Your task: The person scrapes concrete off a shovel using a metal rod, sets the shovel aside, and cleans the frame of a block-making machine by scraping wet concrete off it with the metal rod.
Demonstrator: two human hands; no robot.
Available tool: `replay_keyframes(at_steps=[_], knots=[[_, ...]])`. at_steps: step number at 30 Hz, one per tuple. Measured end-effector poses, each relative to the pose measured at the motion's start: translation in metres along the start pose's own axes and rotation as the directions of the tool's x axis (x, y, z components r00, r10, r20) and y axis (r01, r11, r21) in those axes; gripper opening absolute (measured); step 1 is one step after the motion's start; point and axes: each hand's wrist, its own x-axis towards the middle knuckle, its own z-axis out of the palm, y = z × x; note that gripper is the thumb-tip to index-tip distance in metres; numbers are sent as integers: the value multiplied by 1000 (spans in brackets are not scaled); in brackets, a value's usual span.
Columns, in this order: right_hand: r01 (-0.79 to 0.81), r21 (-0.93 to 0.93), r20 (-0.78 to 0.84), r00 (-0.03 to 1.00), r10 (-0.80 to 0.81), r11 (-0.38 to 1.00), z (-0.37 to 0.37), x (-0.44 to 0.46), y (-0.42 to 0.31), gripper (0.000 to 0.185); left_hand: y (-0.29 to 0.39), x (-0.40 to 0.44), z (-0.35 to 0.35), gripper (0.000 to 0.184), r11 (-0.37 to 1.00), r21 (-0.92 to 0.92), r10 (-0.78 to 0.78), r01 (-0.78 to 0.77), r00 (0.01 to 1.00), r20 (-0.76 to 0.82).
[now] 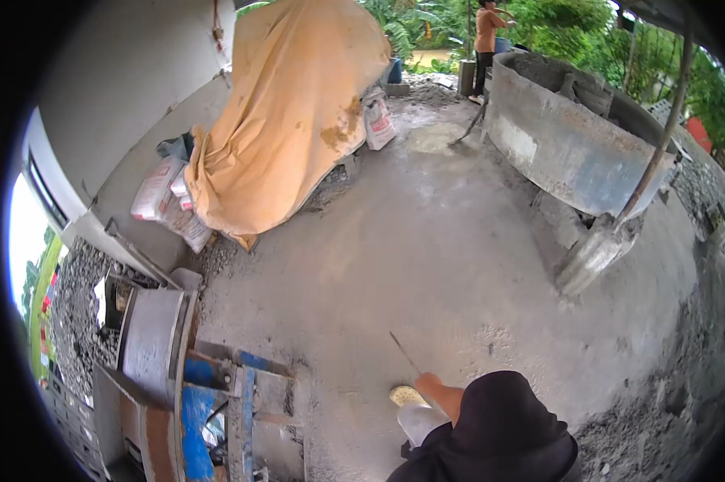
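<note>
My right hand (429, 384) reaches out from a black sleeve (507, 418) at the bottom of the view. Its fingers are closed around the end of a thin dark rod (403, 351), which points forward and slightly left above the grey floor. I cannot make out what kind of tool the rod belongs to. Just below the hand shows a yellowish shoe (408, 396), with a pale grey-white piece (420, 422) beside it, perhaps clothing. My left hand is out of view.
On the left stands a blue and rusty metal machine frame (198, 418). An orange tarp (290, 120) drapes a pile, with cement sacks (158, 193) alongside. A large round metal tub (571, 140) and a leaning pole (659, 145) are right. Another person (485, 40) stands far back.
</note>
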Motion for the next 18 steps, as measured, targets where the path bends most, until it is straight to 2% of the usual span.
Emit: replay_keyframes(at_steps=[5, 6, 8, 10, 12, 14, 16, 18], knots=[[58, 50, 33, 998, -59, 997, -45, 37, 10, 24, 53, 84, 50, 27, 989, 147, -1, -34, 973, 231], [-131, 307, -37, 988, 150, 943, -56, 39, 10, 26, 63, 104, 62, 28, 981, 184, 4, -58, 959, 285], [-344, 554, 20, 916, 401, 758, -86, 45, 13, 27, 84, 132, 88, 28, 964, 245, 3, -105, 923, 386], [-354, 601, 44, 910, 412, 717, -109, 46, 28, 27, 102, 158, 117, 29, 940, 302, -7, -158, 877, 480], [-335, 613, 2, 906, 423, 715, -113, 51, 53, 28, 118, 174, 142, 29, 914, 353, -27, -199, 839, 544], [-295, 594, -42, 918, 395, 749, -117, 55, 71, 29, 130, 184, 160, 30, 892, 392, -49, -225, 813, 580], [-261, 469, -85, 937, 338, 844, -114, 56, 105, 30, 138, 191, 172, 30, 865, 434, -72, -251, 794, 604], [-326, 521, -95, 896, 433, 789, -115, 28, 125, 32, 143, 197, 179, 31, 837, 474, -99, -274, 776, 623]])
